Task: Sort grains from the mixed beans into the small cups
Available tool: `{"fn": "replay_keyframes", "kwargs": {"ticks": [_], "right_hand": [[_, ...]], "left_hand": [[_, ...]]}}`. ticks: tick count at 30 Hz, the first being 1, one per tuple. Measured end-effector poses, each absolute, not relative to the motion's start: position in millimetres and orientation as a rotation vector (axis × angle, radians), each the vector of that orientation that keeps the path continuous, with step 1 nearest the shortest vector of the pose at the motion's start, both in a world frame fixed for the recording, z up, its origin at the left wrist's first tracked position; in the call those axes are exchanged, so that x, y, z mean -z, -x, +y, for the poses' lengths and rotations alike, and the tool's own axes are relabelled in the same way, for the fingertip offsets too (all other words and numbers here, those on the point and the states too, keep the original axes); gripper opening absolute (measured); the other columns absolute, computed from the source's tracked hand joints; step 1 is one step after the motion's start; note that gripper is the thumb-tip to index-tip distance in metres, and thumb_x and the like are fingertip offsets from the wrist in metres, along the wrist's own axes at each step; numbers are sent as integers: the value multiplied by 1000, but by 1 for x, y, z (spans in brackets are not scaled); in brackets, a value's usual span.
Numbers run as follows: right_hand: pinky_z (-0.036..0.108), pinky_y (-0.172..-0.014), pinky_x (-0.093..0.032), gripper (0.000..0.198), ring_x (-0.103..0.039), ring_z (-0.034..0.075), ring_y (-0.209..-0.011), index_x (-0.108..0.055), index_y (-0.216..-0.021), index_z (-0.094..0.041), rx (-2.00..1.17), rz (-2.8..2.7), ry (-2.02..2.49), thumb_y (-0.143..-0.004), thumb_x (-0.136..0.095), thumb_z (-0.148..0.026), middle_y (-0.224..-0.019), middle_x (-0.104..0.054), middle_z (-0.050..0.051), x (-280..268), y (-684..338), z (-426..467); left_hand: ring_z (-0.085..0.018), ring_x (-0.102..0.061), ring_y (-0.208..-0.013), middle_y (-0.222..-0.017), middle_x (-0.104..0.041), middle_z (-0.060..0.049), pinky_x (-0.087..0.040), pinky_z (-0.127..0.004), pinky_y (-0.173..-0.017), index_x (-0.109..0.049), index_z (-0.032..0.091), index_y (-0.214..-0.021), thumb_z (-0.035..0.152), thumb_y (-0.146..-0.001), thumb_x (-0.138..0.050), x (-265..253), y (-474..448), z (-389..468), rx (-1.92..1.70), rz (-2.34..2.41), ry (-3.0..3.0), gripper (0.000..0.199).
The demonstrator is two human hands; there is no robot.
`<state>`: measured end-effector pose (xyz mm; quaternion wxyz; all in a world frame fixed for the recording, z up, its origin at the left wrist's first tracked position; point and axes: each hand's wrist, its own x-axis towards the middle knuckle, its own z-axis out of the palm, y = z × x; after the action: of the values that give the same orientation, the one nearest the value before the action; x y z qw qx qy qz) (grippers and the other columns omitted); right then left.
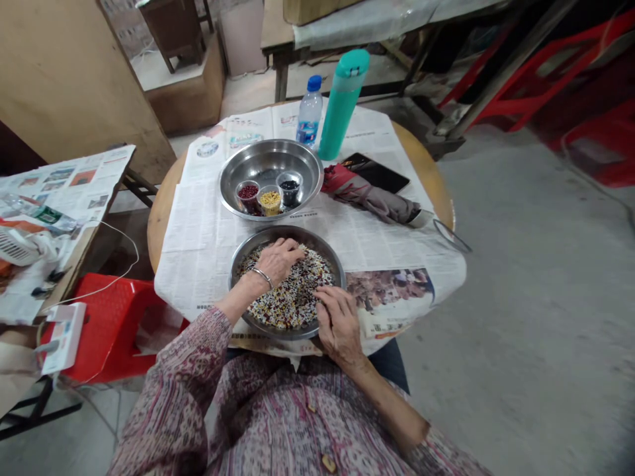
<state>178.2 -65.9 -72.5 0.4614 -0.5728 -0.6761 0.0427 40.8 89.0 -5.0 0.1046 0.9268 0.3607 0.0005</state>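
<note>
A steel basin [238, 264] near the table's front edge holds a mix of white, yellow, dark red and black grains and beans [282, 304]. My left hand [278, 261], with a bangle at the wrist, reaches over the basin's left side. Its fingers curl down into the mix, and what they pinch, if anything, is hidden. At the right rim lies my right hand [340, 320], thumb apart from the fingers, fingertips at the grains. Behind stands a second, wider steel basin [231, 175] with three clear cups: red beans [248, 192], yellow beans [270, 199] and black beans [289, 188].
Newspaper [193, 225] covers the round table [441, 192]. Toward the back stand a water bottle [309, 112] and a teal flask [344, 106]. A folded umbrella [372, 195] and a dark phone [380, 172] lie at right. A red stool [114, 324] and power strip [64, 337] are left.
</note>
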Motion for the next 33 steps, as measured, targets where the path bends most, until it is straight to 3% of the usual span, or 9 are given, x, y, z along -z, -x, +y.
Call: {"fn": "replay_keyframes", "kwargs": {"ticks": [5, 8, 11, 14, 19, 22, 28, 33], "right_hand": [[49, -99, -45, 29, -54, 25, -113, -56, -118, -20, -108, -1664, 1395, -92, -47, -13, -113, -63, 11, 72, -178, -66], [49, -99, -45, 29, -54, 25, -113, -57, -118, -22, -126, -1656, 1407, -92, -46, -14, -114, -63, 10, 73, -178, -66], [50, -99, -45, 28, -53, 26, -113, -57, -117, -21, -137, -1656, 1412, -92, -46, -15, -115, -62, 11, 74, -178, -67], [50, -99, -45, 28, -53, 26, -114, -58, -117, -21, -134, -1658, 1407, -93, -45, -16, -115, -63, 11, 75, -178, -68], [51, -98, -45, 29, -54, 26, -113, -57, -118, -23, -124, -1659, 1414, -93, -44, -17, -116, -62, 10, 75, -178, -67], [50, -98, -45, 29, -53, 26, -113, -57, -118, -22, -113, -1665, 1419, -93, -44, -17, -116, -62, 10, 75, -178, -67], [50, -98, -45, 27, -54, 26, -112, -58, -117, -21, -119, -1657, 1413, -93, -45, -17, -114, -63, 11, 74, -178, -67], [50, -98, -45, 30, -54, 26, -113, -57, -120, -22, -141, -1637, 1419, -94, -43, -18, -116, -63, 11, 76, -178, -67]], "left_hand": [[-20, -52, -103, -116, -58, -7, -51, -31, -81, -64, 23, -110, 8, -92, -41, -4, -13, 75, 115, 1352, -2716, 33], [-25, -49, -108, -119, -55, -10, -51, -35, -82, -63, 22, -108, 33, -95, -51, -12, 5, 50, 132, 1502, -2674, 22], [-30, -47, -112, -128, -50, -13, -52, -38, -82, -56, 24, -120, 57, -78, -67, -18, 19, 24, 174, 1489, -2627, 55], [-31, -50, -110, -126, -49, -14, -52, -42, -86, -50, 23, -127, 54, -67, -79, -16, 22, 8, 267, 1466, -2540, 73], [-17, -60, -93, -112, -53, -5, -53, -32, -87, -53, 23, -117, 19, -83, -66, 4, 5, 8, 91, 1349, -2361, 36], [-16, -60, -94, -107, -56, -3, -52, -30, -89, -56, 23, -112, 12, -87, -55, 12, -15, 17, -122, 1281, -2309, 28], [-20, -52, -111, -120, -58, -7, -49, -34, -97, -60, 22, -116, 10, -91, -47, 6, -41, 48, -244, 1272, -2466, 31], [-27, -43, -124, -140, -50, -8, -42, -46, -105, -57, 24, -127, 34, -91, -56, 7, -45, 54, -163, 1331, -2564, 37]]}}
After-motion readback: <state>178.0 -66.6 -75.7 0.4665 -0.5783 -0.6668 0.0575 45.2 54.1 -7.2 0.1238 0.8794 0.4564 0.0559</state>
